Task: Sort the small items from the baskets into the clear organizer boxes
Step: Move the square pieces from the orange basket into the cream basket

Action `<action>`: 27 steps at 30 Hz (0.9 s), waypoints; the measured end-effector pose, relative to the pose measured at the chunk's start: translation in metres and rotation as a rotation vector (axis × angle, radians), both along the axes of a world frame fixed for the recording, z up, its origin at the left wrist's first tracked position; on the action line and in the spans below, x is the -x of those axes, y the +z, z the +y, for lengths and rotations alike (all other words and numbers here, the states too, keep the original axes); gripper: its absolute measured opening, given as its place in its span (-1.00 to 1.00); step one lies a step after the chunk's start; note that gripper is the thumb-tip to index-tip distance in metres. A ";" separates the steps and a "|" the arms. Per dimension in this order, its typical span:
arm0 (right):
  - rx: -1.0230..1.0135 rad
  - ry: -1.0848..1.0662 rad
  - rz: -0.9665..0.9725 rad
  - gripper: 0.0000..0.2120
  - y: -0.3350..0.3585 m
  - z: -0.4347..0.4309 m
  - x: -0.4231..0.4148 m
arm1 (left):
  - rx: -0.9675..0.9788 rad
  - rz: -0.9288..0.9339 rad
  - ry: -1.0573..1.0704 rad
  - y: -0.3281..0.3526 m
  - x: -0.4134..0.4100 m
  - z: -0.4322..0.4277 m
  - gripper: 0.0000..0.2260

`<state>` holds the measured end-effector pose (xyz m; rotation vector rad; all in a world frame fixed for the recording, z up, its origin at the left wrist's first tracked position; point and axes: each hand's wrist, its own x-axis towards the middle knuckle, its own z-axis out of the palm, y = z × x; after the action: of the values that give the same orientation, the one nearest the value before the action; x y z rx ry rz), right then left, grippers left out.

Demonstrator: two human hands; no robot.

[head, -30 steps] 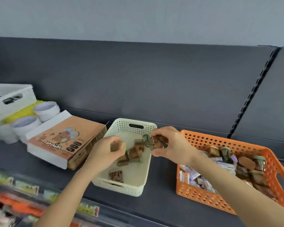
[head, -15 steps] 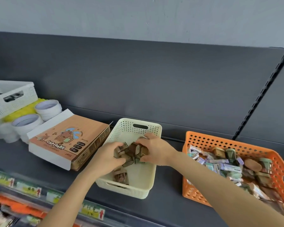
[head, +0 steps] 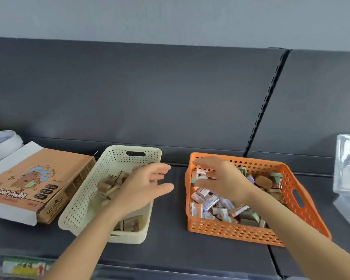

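While the cream basket in the middle and the orange basket beside it hold many small items, the left hand and right hand hover with fingers spread, holding nothing, so sorting into the clear box at far right looks hardly begun

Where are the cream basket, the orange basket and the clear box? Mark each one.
cream basket (head: 117, 156): head view, far wall beside the handle slot.
orange basket (head: 230, 231): head view, near wall.
clear box (head: 346, 170): head view, front face.
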<state>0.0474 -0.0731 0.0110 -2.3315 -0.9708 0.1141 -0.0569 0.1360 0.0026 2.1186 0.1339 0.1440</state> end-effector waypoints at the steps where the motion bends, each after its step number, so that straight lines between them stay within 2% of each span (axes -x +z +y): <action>1: 0.011 -0.024 -0.002 -0.51 0.000 -0.015 -0.001 | 0.002 0.006 -0.033 0.000 -0.005 -0.010 -0.59; 6: 0.090 -0.165 0.024 -0.58 -0.005 -0.085 -0.004 | -0.024 0.044 -0.202 -0.006 -0.030 -0.059 -0.62; 10: 0.219 -0.243 0.068 -0.75 -0.014 -0.136 -0.005 | -0.144 0.055 -0.328 -0.010 -0.047 -0.097 -0.63; 13: 0.314 -0.231 0.146 -0.74 -0.015 -0.165 -0.004 | -0.188 0.104 -0.435 -0.009 -0.059 -0.122 -0.66; 16: 0.336 -0.206 0.200 -0.84 -0.012 -0.180 -0.004 | -0.258 0.192 -0.573 -0.009 -0.068 -0.141 -0.73; 22: 0.519 -0.067 0.194 -0.75 -0.014 -0.173 -0.007 | -0.378 0.320 -0.698 -0.011 -0.080 -0.160 -0.70; 24: 0.564 -0.048 0.189 -0.73 -0.016 -0.169 -0.010 | -0.362 0.362 -0.687 -0.011 -0.082 -0.162 -0.71; 27: 0.518 -0.054 0.211 -0.71 -0.022 -0.167 -0.013 | -0.299 0.439 -0.658 -0.010 -0.083 -0.164 -0.68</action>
<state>0.0606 -0.2403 -0.0105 -2.7331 -0.8435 0.6436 0.0263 -0.0277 -0.0075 2.3465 -0.3487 -0.7300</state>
